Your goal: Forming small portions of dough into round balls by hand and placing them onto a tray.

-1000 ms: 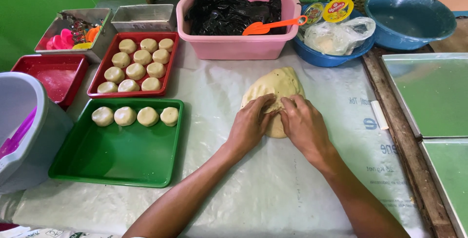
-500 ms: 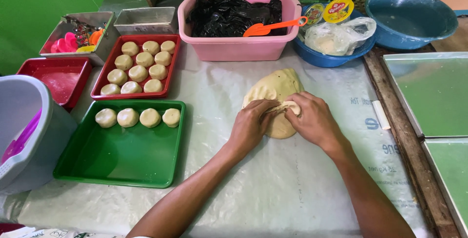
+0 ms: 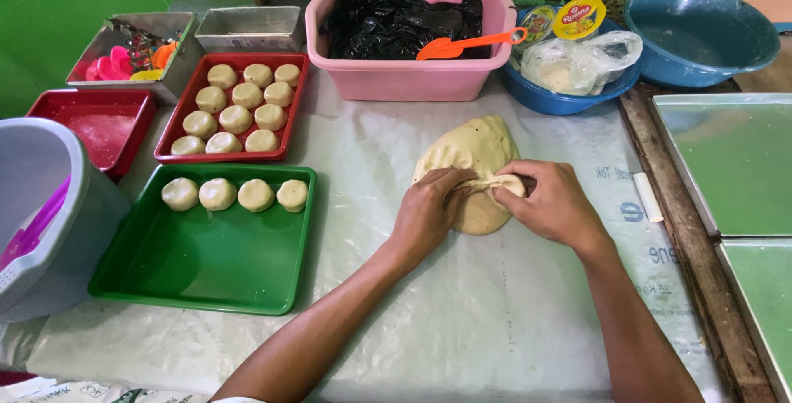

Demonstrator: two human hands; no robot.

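Note:
A pale yellow lump of dough (image 3: 474,155) lies on the plastic-covered table (image 3: 495,320). My left hand (image 3: 429,213) grips its near left side. My right hand (image 3: 553,201) pinches a stretched strip of the same dough at the near right. The two hands almost touch over the dough's front edge. A green tray (image 3: 206,263) to the left carries a row of several round dough balls (image 3: 235,195). Behind it a red tray (image 3: 297,114) is filled with several more dough balls (image 3: 239,118).
A pink tub (image 3: 404,81) with black plastic and an orange scraper (image 3: 466,42) stands at the back. Blue bowls (image 3: 701,36) sit back right, metal baking trays (image 3: 730,164) at the right edge. A grey bucket (image 3: 41,213), an empty red tray (image 3: 99,127) and metal tins (image 3: 247,30) lie left.
My hands have shifted from pressing the dough's near edge to pinching and pulling a piece between them. The view has drifted slightly.

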